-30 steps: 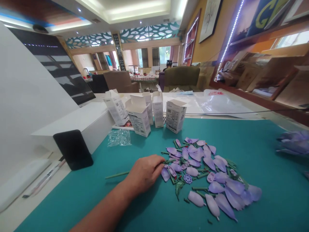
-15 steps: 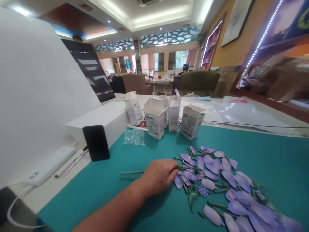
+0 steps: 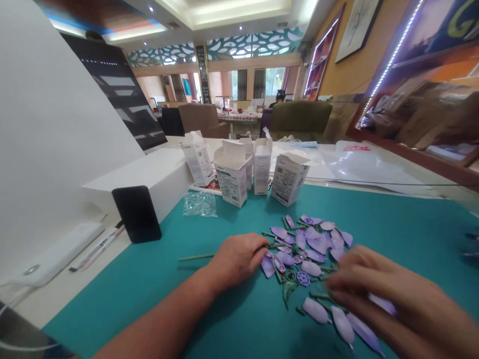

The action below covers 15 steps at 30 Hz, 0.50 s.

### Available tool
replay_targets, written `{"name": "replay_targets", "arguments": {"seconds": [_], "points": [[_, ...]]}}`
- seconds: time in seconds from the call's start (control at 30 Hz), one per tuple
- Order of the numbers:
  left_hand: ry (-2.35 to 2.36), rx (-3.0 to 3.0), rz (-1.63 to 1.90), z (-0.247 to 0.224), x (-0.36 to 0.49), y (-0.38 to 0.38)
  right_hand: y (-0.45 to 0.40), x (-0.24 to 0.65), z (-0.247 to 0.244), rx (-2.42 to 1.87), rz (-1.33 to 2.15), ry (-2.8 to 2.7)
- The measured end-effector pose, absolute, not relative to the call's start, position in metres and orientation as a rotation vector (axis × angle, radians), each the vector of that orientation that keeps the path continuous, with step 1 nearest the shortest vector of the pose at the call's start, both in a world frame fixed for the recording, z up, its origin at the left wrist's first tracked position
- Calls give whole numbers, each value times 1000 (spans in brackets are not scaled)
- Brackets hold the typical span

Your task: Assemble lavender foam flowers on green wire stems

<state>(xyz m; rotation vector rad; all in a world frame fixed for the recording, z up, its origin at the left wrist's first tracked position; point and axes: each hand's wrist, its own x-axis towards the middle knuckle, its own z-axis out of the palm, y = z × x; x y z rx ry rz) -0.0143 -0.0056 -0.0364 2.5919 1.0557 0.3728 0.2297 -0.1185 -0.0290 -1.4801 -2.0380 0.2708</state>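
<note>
My left hand (image 3: 239, 257) is closed around a thin green plastic stem (image 3: 196, 257). Its long end sticks out to the left, and green shows at the fingertips on the right. Beside those fingertips lies a loose pile of lilac plastic petals (image 3: 310, 268), mixed with short green stem pieces. A lilac web-like ring (image 3: 303, 278) and a green leaf piece (image 3: 288, 291) lie at the pile's near edge. Over the pile's right side is my right hand (image 3: 368, 286), blurred by motion and covering many petals. Whether its fingers hold anything is unclear.
Several opened white boxes (image 3: 231, 182) stand at the back of the green mat (image 3: 149, 299). A crumpled clear bag (image 3: 200, 204) lies before them. A black phone (image 3: 137, 214) leans on a white box at left, near pens (image 3: 98, 249). Clear plastic sheeting (image 3: 348, 162) lies at back right.
My right hand has come into view from the right, over the petals. My left hand keeps its hold on the stem. The view has shifted slightly, moving the scene left and up.
</note>
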Motion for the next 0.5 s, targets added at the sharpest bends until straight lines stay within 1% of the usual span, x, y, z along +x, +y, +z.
{"name": "replay_targets", "arguments": {"seconds": [0.1,0.27,0.5], "points": [[1026,2602,385,-40,-14,-3,-93,220,-25,-1620,512,-2005],[1030,2592,384,-42,-13,-1,-79,224,-49,-1799,719,-1953],[1042,2577,380,-41,-12,-1,-82,223,-56,-1902,700,-1969]]}}
